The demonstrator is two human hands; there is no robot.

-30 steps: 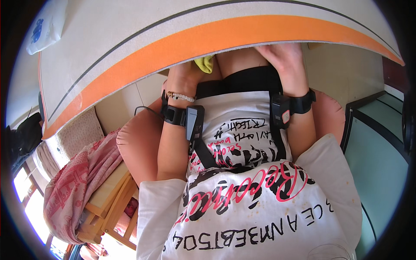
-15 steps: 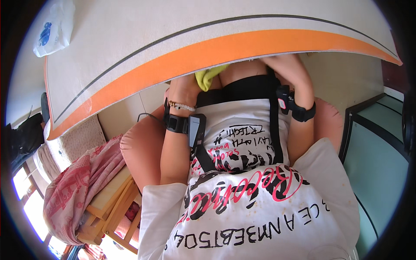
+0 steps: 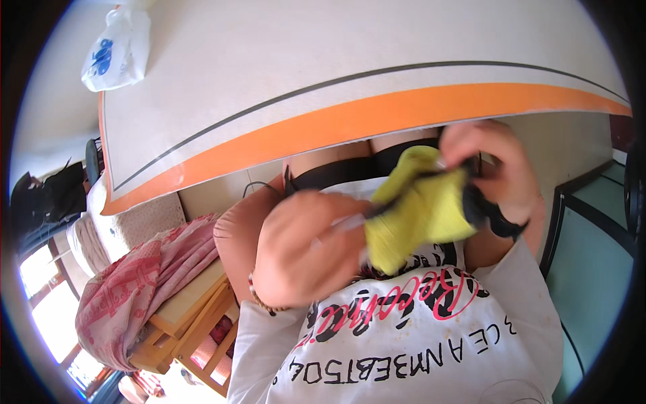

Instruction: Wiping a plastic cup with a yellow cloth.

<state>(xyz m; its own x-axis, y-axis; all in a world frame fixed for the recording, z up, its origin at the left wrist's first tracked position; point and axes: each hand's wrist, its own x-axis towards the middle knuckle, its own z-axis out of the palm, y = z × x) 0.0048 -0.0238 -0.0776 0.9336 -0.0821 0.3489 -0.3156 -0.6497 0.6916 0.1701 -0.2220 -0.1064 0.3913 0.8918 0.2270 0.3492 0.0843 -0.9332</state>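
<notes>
A soft yellow-green cloth piece with dark edging, like a small sock or garment, is stretched between my hands in front of my chest. My left hand is closed at its left edge and blurred by motion. Bent fingers of my right hand pinch the upper right part, near a dark band. Folds hide the cloth's full shape. Both hands are on my side of the table, off its surface.
A white plastic bag sits at the table's far left. To my left, a pink patterned cloth drapes over a wooden chair. A pale green glass-panelled unit stands at my right. The table's orange edge curves across ahead of me.
Both hands have come up from my lap, partly under the table edge, to my chest. The yellow-green cloth came with them and is now spread out. The view has shifted slightly.
</notes>
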